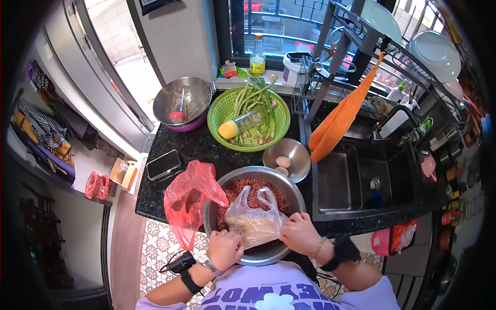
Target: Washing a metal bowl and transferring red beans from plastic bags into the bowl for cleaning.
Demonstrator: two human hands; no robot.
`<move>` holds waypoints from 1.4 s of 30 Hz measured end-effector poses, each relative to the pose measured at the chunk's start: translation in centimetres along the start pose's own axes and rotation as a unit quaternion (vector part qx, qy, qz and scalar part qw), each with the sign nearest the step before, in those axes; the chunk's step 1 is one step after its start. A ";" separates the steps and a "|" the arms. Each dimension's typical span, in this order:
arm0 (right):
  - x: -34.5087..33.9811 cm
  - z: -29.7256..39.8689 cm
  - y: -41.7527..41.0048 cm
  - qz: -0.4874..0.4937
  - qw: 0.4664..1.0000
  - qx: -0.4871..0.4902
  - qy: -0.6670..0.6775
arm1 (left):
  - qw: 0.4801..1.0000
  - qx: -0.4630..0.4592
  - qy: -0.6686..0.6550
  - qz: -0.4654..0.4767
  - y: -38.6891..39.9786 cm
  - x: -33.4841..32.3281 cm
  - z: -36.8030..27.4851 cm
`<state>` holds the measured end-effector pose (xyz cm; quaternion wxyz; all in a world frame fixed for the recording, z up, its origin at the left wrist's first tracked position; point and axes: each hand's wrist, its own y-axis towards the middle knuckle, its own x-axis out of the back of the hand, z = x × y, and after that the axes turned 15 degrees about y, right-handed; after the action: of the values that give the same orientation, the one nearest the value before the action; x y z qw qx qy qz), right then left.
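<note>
A clear plastic bag of tan grains (255, 228) is stretched between my two hands, over a large stainless steel bowl (298, 193). Reddish-brown beans or nuts (252, 186) lie in the bowl beneath it. My left hand (226, 248) grips the bag's lower left corner, and my right hand (302, 234) grips its right side. The handles of the bag point away from me. Against the bowl's left side rests a crumpled red plastic bag (186, 197). Just beyond the bowl, a small metal bowl (300, 155) holds two eggs (283, 161).
A green colander (217, 104) holds green stalks and a yellow-capped jar (244, 124). A phone (164, 164) lies at left, near a metal bowl (162, 100) containing a red-capped bottle. An orange towel (345, 116) hangs beside the sink (337, 178).
</note>
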<state>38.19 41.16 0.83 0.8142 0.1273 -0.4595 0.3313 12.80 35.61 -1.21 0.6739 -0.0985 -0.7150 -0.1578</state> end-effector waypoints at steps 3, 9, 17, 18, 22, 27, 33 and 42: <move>2.6 -0.4 0.4 0.048 0.990 0.004 0.132 | 0.966 0.019 -0.209 0.151 -0.1 1.7 1.4; 1.7 -1.8 5.0 -0.106 0.953 -0.080 0.274 | 0.994 -0.021 -0.033 0.104 1.9 0.4 -1.4; 0.9 -2.0 6.4 -0.151 0.896 -0.101 0.406 | 0.998 -0.031 -0.061 0.012 2.8 -0.9 -4.6; 1.3 -2.3 6.6 -0.173 0.886 -0.119 0.413 | 0.999 -0.003 -0.047 -0.020 3.2 -0.8 -4.1; 2.1 -3.2 6.8 -0.193 0.885 -0.135 0.402 | 0.980 0.088 -0.149 -0.096 3.8 -0.5 -0.3; 2.0 -3.0 5.1 -0.145 0.934 0.000 0.325 | 0.928 0.171 -0.327 -0.052 3.6 -0.6 1.6; 3.7 -2.1 3.3 -0.128 0.940 -0.078 0.307 | 0.940 0.118 -0.292 -0.130 2.5 0.8 2.1; 3.6 -1.8 2.9 -0.124 0.971 -0.065 0.192 | 0.922 0.288 -0.261 0.010 1.2 1.6 1.0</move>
<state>38.81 45.77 2.60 0.9283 0.0645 -0.2958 0.2158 12.20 36.95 0.42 0.4646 0.0546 -0.8790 0.0928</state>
